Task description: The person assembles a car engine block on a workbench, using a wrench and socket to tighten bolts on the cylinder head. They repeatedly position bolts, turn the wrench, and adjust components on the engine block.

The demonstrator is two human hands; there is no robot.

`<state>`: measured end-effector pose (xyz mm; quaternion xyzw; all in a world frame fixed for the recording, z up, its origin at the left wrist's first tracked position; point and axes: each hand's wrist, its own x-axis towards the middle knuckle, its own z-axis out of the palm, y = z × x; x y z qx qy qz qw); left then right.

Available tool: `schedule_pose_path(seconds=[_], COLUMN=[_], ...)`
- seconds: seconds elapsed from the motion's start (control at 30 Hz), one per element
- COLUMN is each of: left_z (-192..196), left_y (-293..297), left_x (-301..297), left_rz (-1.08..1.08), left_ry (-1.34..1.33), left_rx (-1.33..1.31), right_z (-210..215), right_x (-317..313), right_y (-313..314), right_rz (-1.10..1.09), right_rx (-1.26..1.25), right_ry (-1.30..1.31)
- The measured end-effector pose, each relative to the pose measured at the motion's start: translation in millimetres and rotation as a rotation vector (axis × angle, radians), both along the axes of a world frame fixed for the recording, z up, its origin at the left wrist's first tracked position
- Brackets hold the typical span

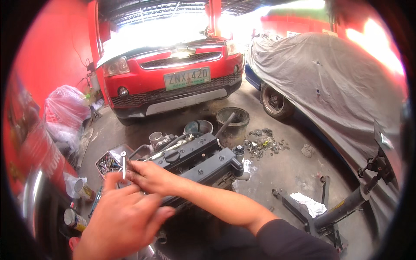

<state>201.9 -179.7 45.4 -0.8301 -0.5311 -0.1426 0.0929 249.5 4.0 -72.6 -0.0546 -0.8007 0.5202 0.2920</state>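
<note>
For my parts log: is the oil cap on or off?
On: the black oil cap sits on the engine, its round top facing up.

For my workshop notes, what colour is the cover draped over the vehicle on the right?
Grey; the cover shows best in the head view.

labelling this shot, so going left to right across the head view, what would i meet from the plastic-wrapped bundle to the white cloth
Plastic-wrapped bundle, tray of small hardware, silver hand tool, right hand, round black engine cap, bucket, white cloth.
</note>
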Motion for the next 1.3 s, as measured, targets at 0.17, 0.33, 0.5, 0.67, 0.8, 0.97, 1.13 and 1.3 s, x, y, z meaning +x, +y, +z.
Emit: schedule_pose_path(seconds=[0.17,0.33,0.5,0.67,0.8,0.97,1.13,1.3], left_z=[-6.2,19.7,17.7,-12.9,-54.4,-110.5,-119.2,-85.7], left_y=[24.6,93.4,59.6,-1.5,-4.1,31.7,67.4,84.7], left_x=[-73.5,-81.8,-10.7,-7.9,-38.5,-55.3,-61.6,-67.4], left_rz=[0.570,0.359,-0.010,-0.062,0.061,-0.106,-0.522,-0.194], left_ry=[-0.391,-0.721,-0.013,-0.036,0.142,-0.897,-2.005,-2.126], left_rx=[0.083,-0.237,-0.172,0.149,0.546,0.624,0.336,0.177], right_z=[4.7,0.8,-33.3,-60.2,-70.1,-68.9,-70.7,-76.5], right_x=[17.9,-2.3,-17.3,-3.5,2.6,9.1,17.4,14.6], right_y=[-14.6,-36.3,-47.5,-24.9,-26.2,-28.1,-27.3,-27.3], right_rz=[0.118,-0.024,0.001,-0.163,-0.156,-0.120,-0.134,-0.126], right_rx=[-0.080,0.220,0.136,0.043,0.056,0.016,0.113,0.091], right_ry=[0.046,0.041,0.482,0.159,0.189,0.197,0.158,0.250])
